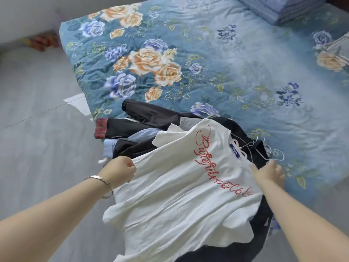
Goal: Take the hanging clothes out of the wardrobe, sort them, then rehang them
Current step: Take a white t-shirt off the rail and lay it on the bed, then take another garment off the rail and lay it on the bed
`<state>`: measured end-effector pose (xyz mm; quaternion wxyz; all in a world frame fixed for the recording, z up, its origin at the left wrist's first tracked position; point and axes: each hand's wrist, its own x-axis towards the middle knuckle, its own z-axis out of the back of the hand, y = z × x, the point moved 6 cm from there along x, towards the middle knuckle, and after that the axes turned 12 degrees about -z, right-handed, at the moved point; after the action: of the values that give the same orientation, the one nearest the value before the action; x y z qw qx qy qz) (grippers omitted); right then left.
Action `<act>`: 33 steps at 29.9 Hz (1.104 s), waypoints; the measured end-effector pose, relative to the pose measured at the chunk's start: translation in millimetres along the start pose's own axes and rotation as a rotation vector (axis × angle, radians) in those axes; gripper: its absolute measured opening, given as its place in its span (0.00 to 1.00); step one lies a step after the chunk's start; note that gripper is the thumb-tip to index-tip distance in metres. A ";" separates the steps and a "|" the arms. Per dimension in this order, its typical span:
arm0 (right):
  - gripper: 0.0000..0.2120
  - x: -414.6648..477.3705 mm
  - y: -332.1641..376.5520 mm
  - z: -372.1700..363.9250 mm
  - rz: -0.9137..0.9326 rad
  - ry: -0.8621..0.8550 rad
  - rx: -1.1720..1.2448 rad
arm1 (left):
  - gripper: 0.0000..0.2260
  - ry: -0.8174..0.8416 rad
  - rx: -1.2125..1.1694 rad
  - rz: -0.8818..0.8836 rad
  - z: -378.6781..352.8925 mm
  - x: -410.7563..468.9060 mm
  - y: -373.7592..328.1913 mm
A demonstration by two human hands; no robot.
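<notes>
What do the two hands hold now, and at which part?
Both hold the white T-shirt: left hand bunches its hem edge, right hand its shoulder beside the hanger.

Both forearms were bare as far as could be seen. The left wrist wore a thin silver-toned metal band, perhaps a bracelet or slim watch.

a bed with a blue floral quilt stands on a grey tiled floor in daylight.
</notes>
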<state>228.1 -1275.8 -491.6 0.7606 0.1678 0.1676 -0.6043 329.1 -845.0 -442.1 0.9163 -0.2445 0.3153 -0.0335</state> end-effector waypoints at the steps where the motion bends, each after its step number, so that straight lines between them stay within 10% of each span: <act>1: 0.29 -17.1 14.9 -9.0 0.059 0.042 -0.033 | 0.08 0.014 0.011 0.000 1.4 -4.7 3.1; 12: 0.14 -350.2 195.9 -81.7 0.984 0.587 -0.521 | 0.08 -0.077 -0.014 0.177 102.3 -102.7 137.5; 33: 0.16 -1159.5 238.5 -148.8 2.338 -0.011 -1.065 | 0.11 -0.927 -0.149 0.786 423.0 -555.8 529.7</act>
<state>205.6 -156.1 -80.2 0.8097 -0.1114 0.1379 0.5594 87.3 -79.3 -90.3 0.8824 -0.1626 -0.0479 0.4389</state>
